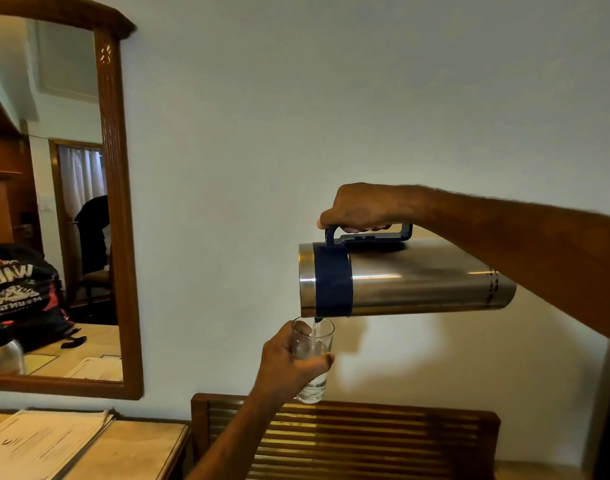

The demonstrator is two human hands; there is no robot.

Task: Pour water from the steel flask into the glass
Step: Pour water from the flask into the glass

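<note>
The steel flask (417, 277) with a dark blue collar and handle lies tipped almost level in the air, its mouth pointing left. My right hand (364, 207) grips its blue handle from above. A thin stream of water falls from the spout into the clear glass (314, 362), which sits just under the flask's mouth. My left hand (288, 365) is wrapped around the glass from the left, holding it upright above the rack. A little water lies in the bottom of the glass.
A slatted wooden rack (348, 441) stands against the wall below the glass. To the left is a wooden table (137, 452) with printed papers (37, 441). A wood-framed mirror (116, 216) hangs on the wall at the left.
</note>
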